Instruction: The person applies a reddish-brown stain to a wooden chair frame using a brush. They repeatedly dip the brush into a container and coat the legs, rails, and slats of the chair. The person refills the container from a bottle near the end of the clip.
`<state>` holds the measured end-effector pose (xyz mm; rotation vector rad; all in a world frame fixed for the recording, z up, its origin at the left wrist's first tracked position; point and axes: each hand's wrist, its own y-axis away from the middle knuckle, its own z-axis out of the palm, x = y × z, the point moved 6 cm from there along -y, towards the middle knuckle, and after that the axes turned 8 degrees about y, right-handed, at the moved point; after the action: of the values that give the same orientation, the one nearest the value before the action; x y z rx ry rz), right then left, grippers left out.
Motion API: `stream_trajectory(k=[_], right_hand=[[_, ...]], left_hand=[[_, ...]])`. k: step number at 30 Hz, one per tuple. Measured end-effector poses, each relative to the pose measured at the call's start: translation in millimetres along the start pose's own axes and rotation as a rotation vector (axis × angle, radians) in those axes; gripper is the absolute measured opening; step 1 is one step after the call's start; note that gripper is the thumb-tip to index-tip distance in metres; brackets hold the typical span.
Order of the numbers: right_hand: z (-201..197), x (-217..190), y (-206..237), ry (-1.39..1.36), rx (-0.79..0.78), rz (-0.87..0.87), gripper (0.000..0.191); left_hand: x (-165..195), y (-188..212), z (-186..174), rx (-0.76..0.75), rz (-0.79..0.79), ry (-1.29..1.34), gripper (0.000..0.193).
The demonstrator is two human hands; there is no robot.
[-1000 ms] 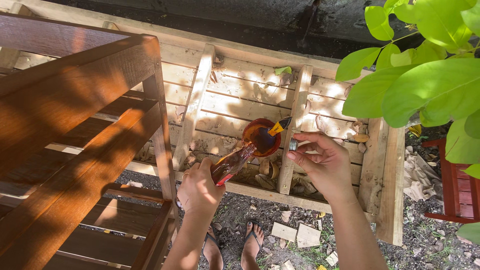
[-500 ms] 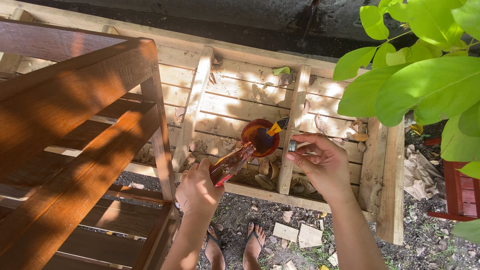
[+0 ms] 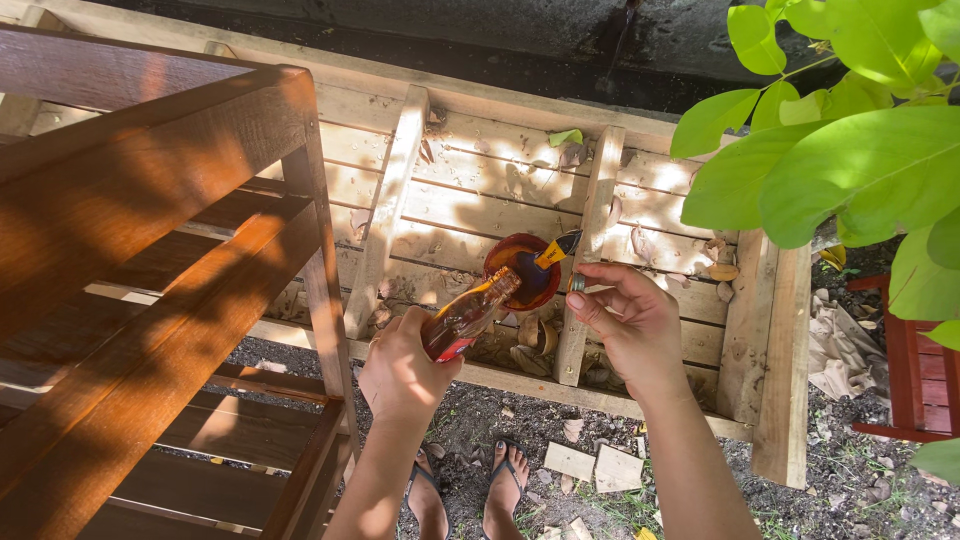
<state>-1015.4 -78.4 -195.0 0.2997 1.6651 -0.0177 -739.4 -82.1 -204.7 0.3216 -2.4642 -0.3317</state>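
- While the head view looks down, the left hand (image 3: 400,370) grips a tilted bottle (image 3: 468,316), its neck over a bowl (image 3: 522,270) on the pallet (image 3: 480,200).
- Beside it, the right hand (image 3: 625,320) pinches a small cap (image 3: 577,283) in its fingertips.
- A brush (image 3: 556,250) rests in the bowl.
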Motion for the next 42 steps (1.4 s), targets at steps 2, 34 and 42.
stream_trajectory(k=[2, 34, 42], right_hand=[[-1.6, 4.6, -0.3, -0.01, 0.024, 0.056, 0.039], [10.0, 37.6, -2.7, -0.238, 0.004, 0.317, 0.046], [40.1, 60.9, -12.7, -0.494, -0.063, 0.521, 0.041]], left_hand=[[-0.9, -2.0, 1.2, -0.043, -0.044, -0.026, 0.052], [22.3, -9.1, -0.1, -0.114, -0.054, -0.06, 0.051], [34.6, -2.5, -10.1, -0.125, -0.015, -0.034, 0.058]])
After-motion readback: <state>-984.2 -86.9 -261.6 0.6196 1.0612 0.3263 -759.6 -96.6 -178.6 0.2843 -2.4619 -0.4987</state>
